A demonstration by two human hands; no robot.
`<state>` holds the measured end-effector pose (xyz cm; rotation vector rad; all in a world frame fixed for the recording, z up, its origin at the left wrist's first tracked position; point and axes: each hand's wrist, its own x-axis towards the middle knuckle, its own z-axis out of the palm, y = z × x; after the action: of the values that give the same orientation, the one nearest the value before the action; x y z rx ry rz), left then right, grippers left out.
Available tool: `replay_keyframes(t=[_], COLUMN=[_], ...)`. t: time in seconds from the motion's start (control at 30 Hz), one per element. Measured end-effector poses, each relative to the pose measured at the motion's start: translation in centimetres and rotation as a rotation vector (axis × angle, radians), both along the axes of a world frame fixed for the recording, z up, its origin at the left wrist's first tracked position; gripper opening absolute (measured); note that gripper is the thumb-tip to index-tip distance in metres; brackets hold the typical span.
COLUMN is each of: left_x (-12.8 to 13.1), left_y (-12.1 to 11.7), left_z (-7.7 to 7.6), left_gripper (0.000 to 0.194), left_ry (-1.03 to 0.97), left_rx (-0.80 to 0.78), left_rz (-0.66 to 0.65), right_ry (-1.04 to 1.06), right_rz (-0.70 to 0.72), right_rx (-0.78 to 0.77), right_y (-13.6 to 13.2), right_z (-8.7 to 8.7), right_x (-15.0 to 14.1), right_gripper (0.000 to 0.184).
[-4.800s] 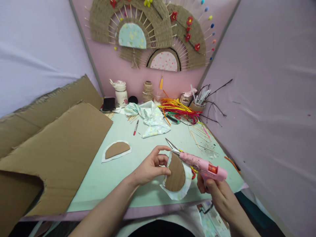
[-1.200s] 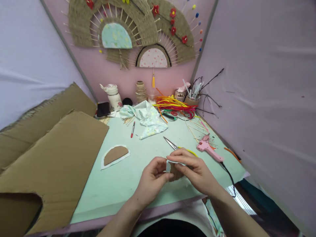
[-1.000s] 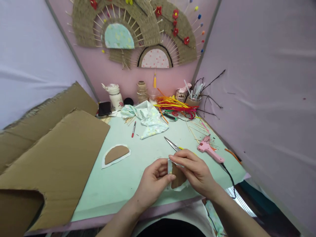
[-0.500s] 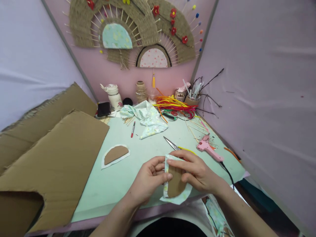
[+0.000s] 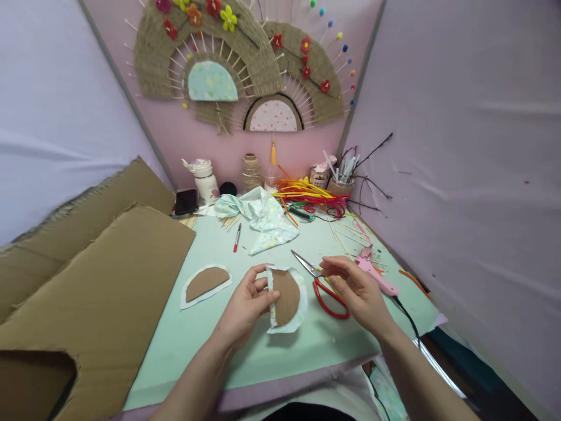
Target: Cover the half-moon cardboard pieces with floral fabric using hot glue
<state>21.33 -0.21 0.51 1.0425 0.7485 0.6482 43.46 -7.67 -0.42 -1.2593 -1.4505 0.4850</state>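
Note:
My left hand (image 5: 248,304) pinches a half-round cardboard piece (image 5: 287,297) by its straight side. Pale floral fabric backs this cardboard; its strip along the straight edge is folded over onto the brown face, while the curved margin sticks out flat. My right hand (image 5: 357,292) is off the piece, fingers apart and empty, over the handle side of the scissors (image 5: 331,298). Those scissors lie with red and yellow handles toward me and blades pointing away. Just beyond my right hand rests a pink glue gun (image 5: 377,276), partly hidden by it.
A second fabric-backed half-round (image 5: 208,283) lies left. Large cardboard sheets (image 5: 109,280) cover the table's left side. Toward the back are crumpled floral fabric (image 5: 263,216), a marker (image 5: 237,238), pipe cleaners (image 5: 311,190), a twine spool (image 5: 251,172) and a bottle (image 5: 204,181). Decorated fans (image 5: 210,64) hang behind.
The glue gun went from my right hand to the table. Both hands pressed the fabric over the straight edge; now my right hand has let go and moved right, while my left shifted the piece left.

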Motion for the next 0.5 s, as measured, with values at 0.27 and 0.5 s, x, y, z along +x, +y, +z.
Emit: replay_keyframes(t=[0.27,0.5], left_x=[-1.7,-1.2], left_y=[2.0,2.8], left_z=[0.0,-0.2], left_gripper=[0.056,0.056], left_ry=[0.282,0.250], left_rx=[0.088,0.128], left_rz=[-0.048,0.010], right_ry=[-0.015,-0.033], right_rz=[-0.150,-0.221], right_rx=[-0.093,-0.111], right_y=[-0.2,-0.3], right_z=[-0.2,-0.2], right_x=[2.5,3.2], right_gripper=[0.024,0.023])
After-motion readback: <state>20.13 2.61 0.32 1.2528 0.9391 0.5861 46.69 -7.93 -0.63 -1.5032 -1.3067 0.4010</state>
